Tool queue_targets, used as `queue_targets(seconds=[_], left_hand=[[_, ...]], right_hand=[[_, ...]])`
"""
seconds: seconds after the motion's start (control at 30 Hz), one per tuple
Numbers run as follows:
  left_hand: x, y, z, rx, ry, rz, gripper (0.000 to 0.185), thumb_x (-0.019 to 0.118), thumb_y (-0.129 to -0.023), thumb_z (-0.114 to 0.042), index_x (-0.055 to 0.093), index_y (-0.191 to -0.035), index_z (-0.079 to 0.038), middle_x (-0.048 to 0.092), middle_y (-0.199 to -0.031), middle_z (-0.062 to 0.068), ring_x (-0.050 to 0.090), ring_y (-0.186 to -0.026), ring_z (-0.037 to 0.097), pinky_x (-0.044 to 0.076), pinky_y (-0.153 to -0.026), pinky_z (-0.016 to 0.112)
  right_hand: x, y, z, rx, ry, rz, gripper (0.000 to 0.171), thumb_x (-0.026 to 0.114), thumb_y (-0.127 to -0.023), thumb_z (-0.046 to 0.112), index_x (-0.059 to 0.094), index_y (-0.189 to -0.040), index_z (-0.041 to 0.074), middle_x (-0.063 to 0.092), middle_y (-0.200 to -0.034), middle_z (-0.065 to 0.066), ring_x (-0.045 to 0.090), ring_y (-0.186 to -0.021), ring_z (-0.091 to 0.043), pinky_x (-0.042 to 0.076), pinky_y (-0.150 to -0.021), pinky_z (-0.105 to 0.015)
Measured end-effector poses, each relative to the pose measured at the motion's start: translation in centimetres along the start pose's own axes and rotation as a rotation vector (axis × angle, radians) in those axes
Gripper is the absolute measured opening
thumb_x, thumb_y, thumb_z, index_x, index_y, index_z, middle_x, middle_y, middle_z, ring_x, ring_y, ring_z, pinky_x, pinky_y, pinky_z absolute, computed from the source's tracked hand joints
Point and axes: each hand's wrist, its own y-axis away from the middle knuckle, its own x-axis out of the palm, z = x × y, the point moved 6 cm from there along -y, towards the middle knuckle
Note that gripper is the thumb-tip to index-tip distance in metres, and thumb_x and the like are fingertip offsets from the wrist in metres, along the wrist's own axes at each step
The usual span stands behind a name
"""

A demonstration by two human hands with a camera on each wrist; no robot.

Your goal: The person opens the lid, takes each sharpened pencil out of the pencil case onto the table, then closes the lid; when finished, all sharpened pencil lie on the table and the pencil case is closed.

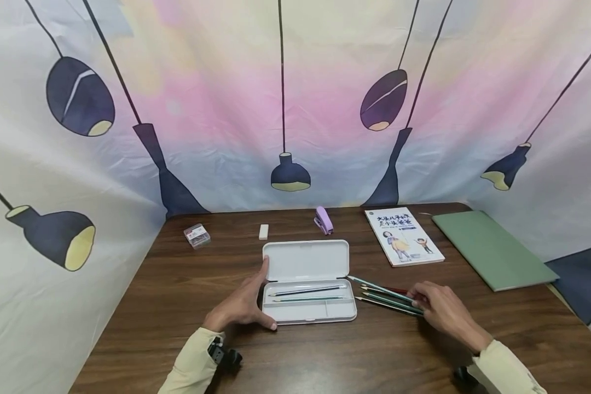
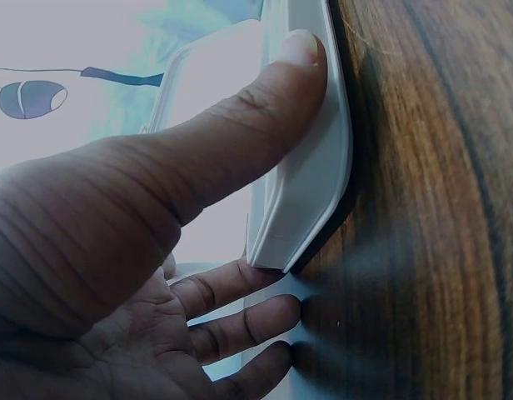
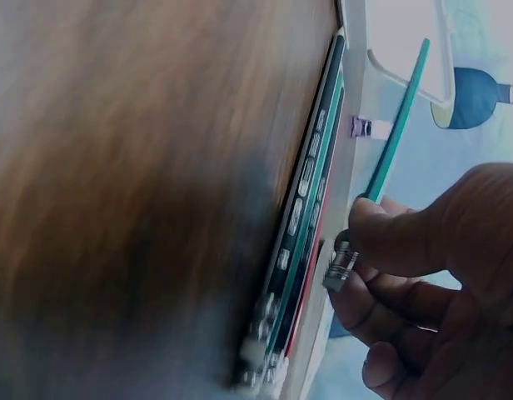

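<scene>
A white pencil case (image 1: 307,316) lies with its lid (image 1: 307,261) raised, and a few pencils (image 1: 307,299) are in its upper compartment. My left hand (image 1: 243,302) holds the case at its left end. In the left wrist view, the thumb (image 2: 248,117) lies along the case's front wall (image 2: 311,167); its other fingers are by the end, partly hidden. Right of the case, my right hand (image 1: 443,307) pinches a green pencil (image 3: 398,133) near its metal-capped end, the shaft tilted up off the table. Several more pencils (image 1: 389,302) lie beneath it in a loose bundle.
Behind the case are a small clear box (image 1: 197,236), a white eraser (image 1: 263,232) and a purple stapler (image 1: 323,220). A picture-covered book (image 1: 404,236) and a green notebook (image 1: 494,249) lie at the back right. A printed cloth (image 1: 226,109) hangs behind the table.
</scene>
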Motion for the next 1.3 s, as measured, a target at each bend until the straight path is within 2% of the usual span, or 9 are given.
queue_targets(seconds=[0.33, 0.7, 0.87, 1.03, 1.3], left_hand=[[0.0, 0.0, -0.1, -0.004, -0.012, 0.01, 0.14, 0.09, -0.046, -0.032, -0.004, -0.146, -0.01, 0.047, -0.125, 0.015, 0.034, -0.123, 0.03, 0.024, -0.101, 0.048], [-0.1, 0.1, 0.0, -0.013, -0.019, 0.014, 0.139, 0.09, -0.047, -0.034, -0.004, -0.146, -0.011, 0.048, -0.123, 0.013, 0.034, -0.122, 0.03, 0.024, -0.1, 0.048], [-0.1, 0.2, 0.0, -0.01, -0.022, 0.013, 0.139, 0.09, -0.047, -0.035, -0.005, -0.146, -0.011, 0.047, -0.125, 0.014, 0.033, -0.123, 0.03, 0.024, -0.101, 0.047], [-0.1, 0.2, 0.0, -0.012, -0.024, 0.015, 0.14, 0.09, -0.046, -0.035, -0.005, -0.146, -0.011, 0.047, -0.124, 0.014, 0.033, -0.123, 0.029, 0.024, -0.101, 0.047], [0.0, 0.0, 0.0, 0.001, -0.02, 0.011, 0.14, 0.089, -0.046, -0.037, -0.006, -0.146, -0.012, 0.047, -0.126, 0.014, 0.032, -0.124, 0.03, 0.023, -0.101, 0.048]], right_hand=[[0.1, 1.4, -0.8, 0.056, 0.086, 0.099, 0.018, 0.069, -0.064, 0.006, 0.061, -0.07, 0.021, 0.05, -0.066, 0.011, 0.044, -0.058, -0.005, 0.039, -0.055, -0.031], [0.1, 1.6, -0.7, 0.078, 0.073, 0.118, 0.016, 0.071, -0.066, 0.012, 0.058, -0.068, 0.021, 0.049, -0.061, 0.013, 0.044, -0.056, -0.004, 0.038, -0.054, -0.03], [-0.2, 1.4, -1.0, 0.093, 0.074, 0.11, 0.015, 0.072, -0.068, 0.013, 0.059, -0.069, 0.02, 0.051, -0.062, 0.012, 0.046, -0.057, -0.005, 0.039, -0.055, -0.031], [0.0, 1.3, -1.0, 0.099, 0.074, 0.139, 0.014, 0.072, -0.069, 0.013, 0.06, -0.07, 0.02, 0.053, -0.063, 0.012, 0.048, -0.058, -0.004, 0.041, -0.057, -0.032], [-0.2, 0.1, 0.4, 0.029, 0.079, 0.053, 0.009, 0.071, -0.071, 0.015, 0.065, -0.076, 0.019, 0.057, -0.069, 0.01, 0.049, -0.06, -0.005, 0.042, -0.058, -0.032]])
